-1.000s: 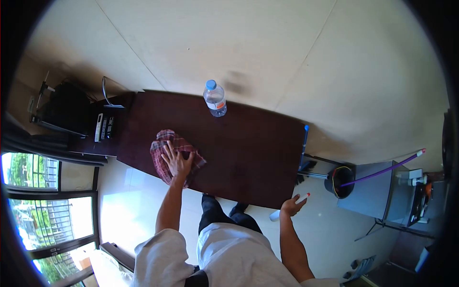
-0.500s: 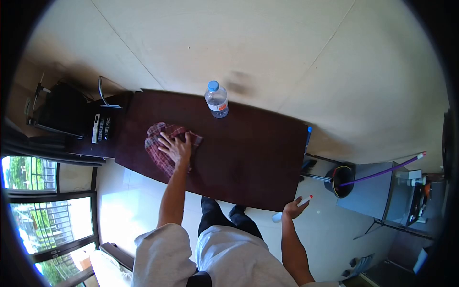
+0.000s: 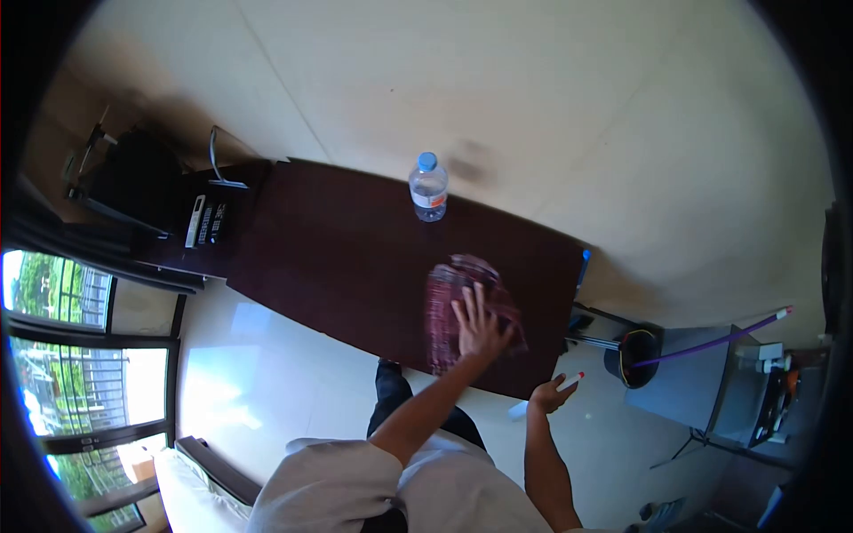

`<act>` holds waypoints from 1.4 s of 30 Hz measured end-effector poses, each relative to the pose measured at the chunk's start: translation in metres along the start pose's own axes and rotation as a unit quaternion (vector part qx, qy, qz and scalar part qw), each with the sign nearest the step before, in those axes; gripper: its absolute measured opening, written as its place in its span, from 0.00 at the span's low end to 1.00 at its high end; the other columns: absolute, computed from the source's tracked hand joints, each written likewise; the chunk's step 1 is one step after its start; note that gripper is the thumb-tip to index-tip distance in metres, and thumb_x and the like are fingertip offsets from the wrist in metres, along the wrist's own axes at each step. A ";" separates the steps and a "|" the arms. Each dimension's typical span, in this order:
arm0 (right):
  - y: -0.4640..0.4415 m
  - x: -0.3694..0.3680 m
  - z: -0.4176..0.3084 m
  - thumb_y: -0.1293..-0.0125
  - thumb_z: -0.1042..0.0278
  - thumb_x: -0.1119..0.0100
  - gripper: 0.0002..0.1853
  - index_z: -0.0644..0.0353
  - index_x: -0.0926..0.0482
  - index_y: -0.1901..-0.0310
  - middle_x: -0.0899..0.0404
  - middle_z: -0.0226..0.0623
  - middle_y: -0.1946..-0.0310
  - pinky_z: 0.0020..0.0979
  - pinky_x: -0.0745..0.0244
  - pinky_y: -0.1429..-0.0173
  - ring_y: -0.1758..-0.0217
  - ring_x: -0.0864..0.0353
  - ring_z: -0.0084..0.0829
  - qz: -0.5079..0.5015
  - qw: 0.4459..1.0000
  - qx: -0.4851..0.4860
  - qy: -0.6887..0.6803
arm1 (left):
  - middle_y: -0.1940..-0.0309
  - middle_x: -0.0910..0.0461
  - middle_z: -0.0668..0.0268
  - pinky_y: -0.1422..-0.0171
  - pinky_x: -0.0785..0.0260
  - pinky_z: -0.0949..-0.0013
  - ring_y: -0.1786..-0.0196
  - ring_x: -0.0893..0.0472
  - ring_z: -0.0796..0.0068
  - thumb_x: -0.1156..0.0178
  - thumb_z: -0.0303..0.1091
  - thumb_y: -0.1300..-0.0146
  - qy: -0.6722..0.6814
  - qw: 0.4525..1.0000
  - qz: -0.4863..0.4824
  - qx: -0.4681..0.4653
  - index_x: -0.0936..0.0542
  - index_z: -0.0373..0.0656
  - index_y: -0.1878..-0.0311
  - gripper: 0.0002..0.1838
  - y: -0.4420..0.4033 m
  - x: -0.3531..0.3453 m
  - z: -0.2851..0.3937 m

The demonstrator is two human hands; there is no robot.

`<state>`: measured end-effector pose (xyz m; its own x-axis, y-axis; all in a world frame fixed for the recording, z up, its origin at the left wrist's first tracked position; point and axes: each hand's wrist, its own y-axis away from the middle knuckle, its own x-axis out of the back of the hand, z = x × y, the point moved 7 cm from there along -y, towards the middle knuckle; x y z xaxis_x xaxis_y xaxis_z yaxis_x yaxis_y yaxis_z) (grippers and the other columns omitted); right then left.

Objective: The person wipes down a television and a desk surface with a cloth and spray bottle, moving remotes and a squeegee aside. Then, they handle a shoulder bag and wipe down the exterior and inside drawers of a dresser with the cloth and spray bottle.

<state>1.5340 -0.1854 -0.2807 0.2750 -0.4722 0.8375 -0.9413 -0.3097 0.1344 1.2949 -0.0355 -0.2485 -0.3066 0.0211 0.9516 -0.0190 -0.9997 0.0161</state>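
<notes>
My left hand [image 3: 480, 330] lies with fingers spread on a red plaid cloth [image 3: 442, 306], pressing it on the right part of the dark brown table [image 3: 338, 240]. The cloth is bunched and slightly blurred. Off the table's right front corner, my right hand [image 3: 548, 397] is closed around what looks like a white spray bottle [image 3: 570, 382]. Its red-tipped nozzle points right, while the palm hides much of the body. A clear plastic water bottle [image 3: 429, 197] with a blue cap stands upright at the table's back edge, beyond the cloth.
A telephone-like device with keys [image 3: 206, 222] and a black bag-like object [image 3: 133, 191] sit to the left. Past the table's right end stands a dark bin [image 3: 633, 360] with a purple stick [image 3: 711, 343] across it. The wall borders the table's back edge.
My left hand and the cloth have swept right across the table, from its left half to its right part. My right hand still holds the spray bottle in nearly the same place.
</notes>
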 end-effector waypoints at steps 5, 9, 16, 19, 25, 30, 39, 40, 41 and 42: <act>-0.009 -0.007 0.012 0.22 0.53 0.53 0.29 0.53 0.40 0.25 0.31 0.51 0.30 0.50 0.35 0.28 0.33 0.27 0.58 0.013 1.000 0.003 -0.006 | 0.18 0.58 0.56 0.19 0.71 0.36 0.16 0.60 0.51 0.53 0.71 0.34 0.063 0.992 -0.054 -0.096 0.35 0.56 0.24 0.42 0.042 -0.011 0.004; -0.008 -0.008 0.011 0.22 0.54 0.54 0.28 0.54 0.41 0.25 0.33 0.52 0.30 0.48 0.35 0.27 0.32 0.28 0.56 0.008 1.000 0.000 -0.015 | 0.17 0.59 0.56 0.19 0.70 0.36 0.16 0.61 0.51 0.52 0.70 0.35 0.032 0.998 -0.049 -0.029 0.35 0.56 0.24 0.42 0.038 0.023 -0.075; -0.002 -0.005 0.001 0.22 0.58 0.52 0.29 0.62 0.41 0.26 0.34 0.57 0.30 0.43 0.35 0.26 0.30 0.30 0.57 0.004 0.997 0.022 -0.076 | 0.18 0.57 0.56 0.19 0.70 0.37 0.17 0.60 0.50 0.47 0.68 0.37 0.003 0.995 0.056 0.088 0.31 0.48 0.27 0.43 0.012 0.069 -0.261; -0.006 -0.003 0.004 0.23 0.59 0.51 0.29 0.65 0.40 0.27 0.34 0.59 0.30 0.43 0.35 0.26 0.30 0.30 0.56 0.024 0.996 0.040 -0.075 | 0.18 0.57 0.56 0.19 0.69 0.36 0.17 0.59 0.50 0.45 0.67 0.37 -0.011 0.990 0.083 0.115 0.26 0.43 0.31 0.42 0.003 0.084 -0.337; -0.027 -0.010 0.025 0.23 0.61 0.49 0.29 0.70 0.40 0.28 0.33 0.62 0.32 0.43 0.34 0.27 0.32 0.29 0.56 0.065 0.991 0.048 -0.107 | 0.18 0.57 0.54 0.20 0.68 0.34 0.17 0.59 0.50 0.42 0.64 0.37 -0.034 0.973 0.112 0.199 0.21 0.34 0.39 0.40 -0.011 0.117 -0.465; -0.035 -0.006 0.036 0.24 0.58 0.48 0.31 0.72 0.40 0.29 0.33 0.64 0.34 0.45 0.33 0.29 0.33 0.28 0.58 0.099 0.992 0.040 -0.070 | 0.18 0.57 0.51 0.20 0.69 0.33 0.17 0.59 0.48 0.44 0.65 0.35 -0.038 0.962 0.114 0.244 0.20 0.30 0.41 0.40 -0.031 0.136 -0.528; -0.027 0.006 0.036 0.24 0.54 0.49 0.33 0.74 0.40 0.29 0.32 0.65 0.35 0.49 0.31 0.30 0.34 0.28 0.61 0.120 0.993 0.008 -0.017 | 0.19 0.56 0.48 0.20 0.67 0.33 0.18 0.58 0.45 0.47 0.66 0.34 -0.057 0.954 0.134 0.261 0.18 0.30 0.46 0.40 -0.066 0.153 -0.574; -0.028 0.007 0.038 0.24 0.54 0.49 0.33 0.73 0.40 0.29 0.32 0.65 0.35 0.49 0.31 0.30 0.34 0.28 0.61 0.122 0.992 0.008 -0.016 | 0.19 0.56 0.47 0.20 0.67 0.33 0.18 0.58 0.45 0.48 0.66 0.34 -0.066 0.953 0.130 0.264 0.18 0.30 0.46 0.40 -0.067 0.150 -0.577; -0.028 0.005 0.039 0.24 0.54 0.49 0.33 0.73 0.41 0.29 0.32 0.65 0.34 0.49 0.32 0.30 0.34 0.28 0.61 0.113 0.993 0.005 -0.022 | 0.19 0.55 0.47 0.20 0.66 0.33 0.18 0.58 0.44 0.48 0.65 0.33 -0.074 0.953 0.127 0.267 0.18 0.30 0.46 0.40 -0.068 0.148 -0.577; -0.029 0.005 0.039 0.24 0.54 0.49 0.33 0.73 0.41 0.29 0.32 0.64 0.34 0.49 0.32 0.29 0.34 0.28 0.61 0.105 0.994 0.003 -0.027 | 0.19 0.55 0.47 0.21 0.66 0.33 0.18 0.58 0.44 0.48 0.65 0.33 -0.069 0.952 0.120 0.272 0.18 0.30 0.46 0.39 -0.068 0.152 -0.574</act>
<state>1.5705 -0.2109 -0.3015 0.0833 -0.5708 0.8169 -0.9778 -0.2049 -0.0434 0.7037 0.0434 -0.2808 -0.1123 -0.1730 0.9785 0.5423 -0.8358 -0.0855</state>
